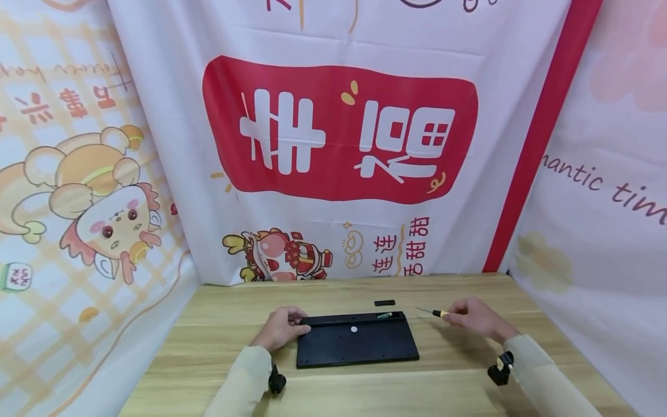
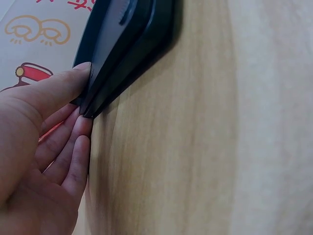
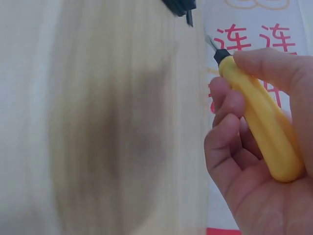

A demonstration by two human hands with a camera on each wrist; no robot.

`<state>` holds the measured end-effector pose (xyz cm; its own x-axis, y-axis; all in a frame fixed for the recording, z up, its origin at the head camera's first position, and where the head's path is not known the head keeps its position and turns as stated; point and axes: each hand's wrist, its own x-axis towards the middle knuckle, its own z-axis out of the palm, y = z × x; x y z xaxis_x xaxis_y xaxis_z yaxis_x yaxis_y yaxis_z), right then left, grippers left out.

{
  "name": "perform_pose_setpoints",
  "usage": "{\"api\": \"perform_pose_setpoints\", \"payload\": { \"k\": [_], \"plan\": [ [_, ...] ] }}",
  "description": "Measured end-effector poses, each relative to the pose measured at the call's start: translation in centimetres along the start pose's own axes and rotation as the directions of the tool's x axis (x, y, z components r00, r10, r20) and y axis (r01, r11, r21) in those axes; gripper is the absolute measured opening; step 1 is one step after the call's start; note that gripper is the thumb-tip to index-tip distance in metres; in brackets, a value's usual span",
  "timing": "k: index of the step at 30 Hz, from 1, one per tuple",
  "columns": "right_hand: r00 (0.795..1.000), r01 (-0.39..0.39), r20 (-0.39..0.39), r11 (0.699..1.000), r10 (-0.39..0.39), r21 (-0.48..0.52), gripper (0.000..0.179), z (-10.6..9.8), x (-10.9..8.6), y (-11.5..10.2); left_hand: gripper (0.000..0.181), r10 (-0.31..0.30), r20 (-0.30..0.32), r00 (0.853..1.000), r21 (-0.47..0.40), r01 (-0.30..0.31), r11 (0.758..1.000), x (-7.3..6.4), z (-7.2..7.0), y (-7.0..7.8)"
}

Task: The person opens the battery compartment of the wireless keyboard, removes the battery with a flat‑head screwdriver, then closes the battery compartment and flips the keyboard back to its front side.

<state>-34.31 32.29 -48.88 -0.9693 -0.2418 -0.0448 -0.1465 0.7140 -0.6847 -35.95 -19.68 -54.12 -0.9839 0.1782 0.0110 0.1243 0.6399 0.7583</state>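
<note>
A black keyboard (image 1: 359, 346) lies underside up on the table, a round white sticker near its middle. My left hand (image 1: 278, 330) pinches its far left corner, thumb on top and fingers at the edge, as the left wrist view shows. At the far right of the keyboard, a green battery (image 1: 384, 315) shows in an uncovered compartment. Just behind lies a small black battery cover (image 1: 384, 303). To the right, my right hand (image 1: 476, 317) grips a screwdriver (image 3: 264, 117) by its yellow handle. Its thin metal tip points left, apart from the keyboard.
The wood-grain table (image 1: 333, 394) extends around the keyboard. A printed white cloth (image 1: 333, 40) hangs at the table's back edge, with more printed cloths on the left and right sides. Black wrist cameras (image 1: 500, 369) are strapped over the sleeves.
</note>
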Motion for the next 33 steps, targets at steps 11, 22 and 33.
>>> {"api": "perform_pose_setpoints", "payload": {
  "k": [11, 22, 33],
  "plan": [
    [0.994, -0.023, -0.11, 1.0, 0.021, -0.018, 0.024, -0.2, -3.6, 4.1, 0.028, 0.013, 0.025, 1.0, -0.018, -0.013, 1.0, -0.2, 0.4, -0.3],
    [0.991, -0.032, -0.134, 0.991, 0.015, -0.129, 0.019, -0.6, -4.9, 6.6, 0.028, 0.017, 0.017, 1.0, -0.022, -0.017, 1.0, -0.1, 0.2, -0.5],
    [0.981, 0.144, -0.069, 0.921, -0.18, -0.361, 0.022, -0.9, -4.4, 5.4, 0.026, 0.011, 0.0, 1.0, -0.03, -0.011, 0.999, 0.2, 0.1, -0.4]
  ]
}}
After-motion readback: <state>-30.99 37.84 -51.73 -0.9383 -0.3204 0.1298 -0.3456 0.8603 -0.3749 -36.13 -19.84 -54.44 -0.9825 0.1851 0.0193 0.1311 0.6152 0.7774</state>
